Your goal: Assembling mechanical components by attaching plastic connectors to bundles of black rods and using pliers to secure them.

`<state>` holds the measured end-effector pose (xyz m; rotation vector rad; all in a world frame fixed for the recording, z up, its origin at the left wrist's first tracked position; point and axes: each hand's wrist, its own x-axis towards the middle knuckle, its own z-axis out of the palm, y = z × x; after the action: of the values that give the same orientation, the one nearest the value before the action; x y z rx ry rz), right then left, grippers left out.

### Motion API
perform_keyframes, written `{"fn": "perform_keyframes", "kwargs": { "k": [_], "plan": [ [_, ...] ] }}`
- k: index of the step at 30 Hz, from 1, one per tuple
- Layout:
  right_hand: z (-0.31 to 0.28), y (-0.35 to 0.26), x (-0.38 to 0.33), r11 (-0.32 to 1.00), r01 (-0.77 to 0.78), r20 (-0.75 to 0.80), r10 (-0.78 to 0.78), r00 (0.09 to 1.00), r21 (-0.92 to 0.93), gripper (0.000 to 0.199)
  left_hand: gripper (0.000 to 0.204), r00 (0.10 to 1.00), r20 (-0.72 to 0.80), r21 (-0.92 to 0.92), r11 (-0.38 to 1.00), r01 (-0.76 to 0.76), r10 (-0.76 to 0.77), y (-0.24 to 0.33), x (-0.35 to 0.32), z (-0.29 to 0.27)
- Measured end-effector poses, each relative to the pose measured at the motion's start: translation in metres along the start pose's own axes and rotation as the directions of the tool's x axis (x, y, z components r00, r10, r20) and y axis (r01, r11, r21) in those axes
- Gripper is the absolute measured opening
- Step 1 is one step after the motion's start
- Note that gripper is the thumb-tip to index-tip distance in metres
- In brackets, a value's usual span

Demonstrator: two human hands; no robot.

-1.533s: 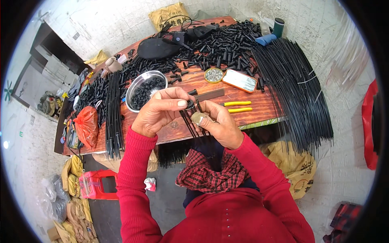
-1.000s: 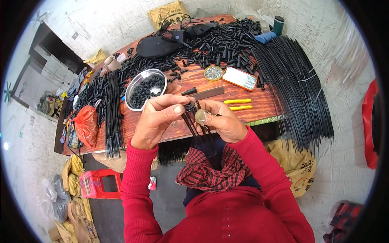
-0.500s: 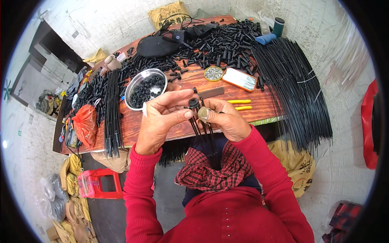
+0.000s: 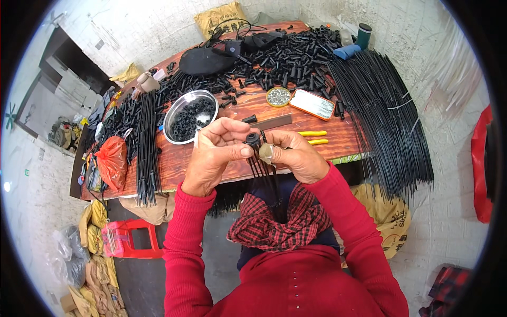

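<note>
Compared with a second ago, the left hand [image 4: 215, 153] is spreading its fingers half-open, thumb touching a round black cap [image 4: 253, 137] between both hands; grip unclear. The right hand [image 4: 293, 157], pinching thin black rods [image 4: 268, 182] hanging toward six o'clock, is seemingly taking over support.

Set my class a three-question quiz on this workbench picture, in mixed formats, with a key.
1. True or false: the silvery bowl on the wooden table holds small black pieces.
2. What shows between the left hand and the right hand? A) a white cup; B) thin black rods; C) a red spool.
3. Fill in: the yellow handles are nearer the ____ hand.

Key: 1. True. 2. B. 3. Right.
</note>
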<state>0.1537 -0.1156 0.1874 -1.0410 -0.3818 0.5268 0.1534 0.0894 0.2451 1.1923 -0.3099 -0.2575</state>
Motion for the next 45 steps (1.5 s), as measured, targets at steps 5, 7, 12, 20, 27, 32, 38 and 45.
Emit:
{"fn": "perform_keyframes", "kwargs": {
  "k": [5, 7, 12, 20, 27, 32, 38, 45],
  "plan": [
    [0.004, -0.003, -0.002, 0.999, 0.043, 0.060, -0.045, 0.997, 0.031, 0.030, 0.038, 0.993, 0.114, -0.097, 0.995, -0.009, 0.020, -0.012, 0.009, -0.011],
    [0.006, -0.005, -0.002, 0.998, 0.030, 0.055, -0.033, 0.998, 0.061, 0.024, 0.039, 0.988, 0.145, -0.134, 0.991, -0.028, 0.048, -0.014, 0.009, -0.013],
    [0.005, -0.006, -0.001, 0.998, 0.012, 0.038, -0.014, 0.999, 0.068, 0.019, 0.038, 0.984, 0.176, -0.136, 0.990, 0.032, -0.008, -0.015, 0.014, -0.021],
    [0.009, -0.006, 0.000, 0.999, 0.041, 0.004, -0.041, 0.999, 0.031, 0.017, 0.033, 0.987, 0.160, -0.098, 0.995, -0.006, 0.022, -0.016, 0.012, -0.027],
    [0.013, -0.005, -0.004, 0.997, 0.057, -0.003, -0.057, 0.998, 0.042, 0.018, 0.032, 0.972, 0.232, -0.174, 0.985, 0.003, 0.038, -0.021, 0.014, -0.026],
    [0.018, -0.008, -0.006, 0.996, -0.008, 0.014, 0.007, 1.000, 0.090, 0.019, 0.047, 0.941, 0.339, -0.194, 0.978, 0.071, -0.001, -0.016, 0.021, -0.026],
    [0.028, -0.002, -0.004, 0.979, 0.184, -0.167, -0.197, 0.966, -0.091, 0.019, 0.060, 0.992, 0.121, 0.019, 0.999, 0.033, -0.035, -0.008, 0.013, -0.020],
    [0.036, 0.011, 0.015, 0.924, 0.250, -0.248, -0.325, 0.913, -0.291, 0.014, 0.031, 0.984, -0.131, 0.424, 0.904, -0.053, 0.119, 0.016, -0.010, 0.009]
  ]
}}
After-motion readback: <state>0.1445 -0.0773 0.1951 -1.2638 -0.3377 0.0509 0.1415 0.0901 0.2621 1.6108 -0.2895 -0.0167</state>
